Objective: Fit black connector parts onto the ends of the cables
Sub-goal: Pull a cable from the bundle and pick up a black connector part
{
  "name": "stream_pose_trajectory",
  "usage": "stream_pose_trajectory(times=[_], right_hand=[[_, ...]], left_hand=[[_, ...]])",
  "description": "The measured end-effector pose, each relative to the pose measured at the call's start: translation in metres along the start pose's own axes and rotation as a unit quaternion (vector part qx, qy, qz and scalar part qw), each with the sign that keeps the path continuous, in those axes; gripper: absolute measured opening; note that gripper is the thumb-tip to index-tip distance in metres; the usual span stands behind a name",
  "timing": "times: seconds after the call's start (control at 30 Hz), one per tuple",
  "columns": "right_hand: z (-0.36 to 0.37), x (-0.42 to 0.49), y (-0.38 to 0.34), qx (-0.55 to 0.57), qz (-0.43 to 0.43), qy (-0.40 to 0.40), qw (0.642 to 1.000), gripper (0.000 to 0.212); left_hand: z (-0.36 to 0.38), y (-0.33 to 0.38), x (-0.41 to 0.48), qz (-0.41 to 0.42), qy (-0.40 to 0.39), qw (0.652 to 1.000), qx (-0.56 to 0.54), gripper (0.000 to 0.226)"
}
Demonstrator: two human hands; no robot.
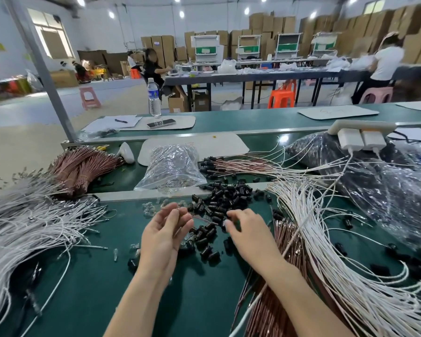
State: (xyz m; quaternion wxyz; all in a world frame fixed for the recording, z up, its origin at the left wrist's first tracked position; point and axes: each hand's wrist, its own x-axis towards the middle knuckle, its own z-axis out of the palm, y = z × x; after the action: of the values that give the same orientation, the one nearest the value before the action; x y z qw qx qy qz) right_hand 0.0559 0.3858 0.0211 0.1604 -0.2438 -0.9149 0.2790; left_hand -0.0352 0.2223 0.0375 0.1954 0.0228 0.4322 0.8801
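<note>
The left hand pinches a thin cable; I cannot tell the right hand's grip among the black connector parts. A fumbled part could roll across the table.

We note water bottle upright on far table, pen on papers nearby, white chargers in power strip

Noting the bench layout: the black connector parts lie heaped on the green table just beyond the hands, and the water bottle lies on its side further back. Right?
Not quite. The head view shows the water bottle standing upright, not on its side. The black connector parts do lie heaped on the green table just beyond the left hand and right hand.
</note>
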Motion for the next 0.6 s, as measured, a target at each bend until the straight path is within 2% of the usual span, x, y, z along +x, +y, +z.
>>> stream_pose_trajectory(times=[0.1,0.2,0.3,0.4,0.47,0.5,0.6], right_hand=[[0.009,0.0,0.002,-0.063,-0.015,0.012,0.998,0.039],[0.01,-0.002,0.004,-0.047,-0.015,0.019,0.999,0.032],[0.008,-0.003,0.003,0.02,-0.01,0.035,0.999,0.018],[0.002,-0.004,0.003,0.175,0.009,0.065,0.982,0.023],[-0.004,-0.004,0.001,0.314,0.035,0.063,0.947,0.026],[-0.006,-0.004,0.0,0.391,0.049,0.05,0.918,0.025],[-0.009,-0.003,-0.005,0.61,0.09,0.01,0.787,0.033]], left_hand=[[-0.003,-0.004,0.003,0.01,0.005,1.0,-0.015,0.01],[-0.004,-0.006,0.003,0.02,0.002,1.0,-0.009,0.012],[-0.003,-0.007,0.003,0.028,-0.002,1.0,-0.008,0.022],[-0.003,-0.007,0.004,0.032,-0.003,0.999,-0.008,0.025],[-0.003,-0.007,0.004,0.033,-0.003,0.999,-0.018,0.025],[-0.003,-0.007,0.004,0.034,-0.003,0.999,-0.023,0.024],[-0.001,-0.006,0.003,0.04,-0.007,0.999,-0.032,0.023]])
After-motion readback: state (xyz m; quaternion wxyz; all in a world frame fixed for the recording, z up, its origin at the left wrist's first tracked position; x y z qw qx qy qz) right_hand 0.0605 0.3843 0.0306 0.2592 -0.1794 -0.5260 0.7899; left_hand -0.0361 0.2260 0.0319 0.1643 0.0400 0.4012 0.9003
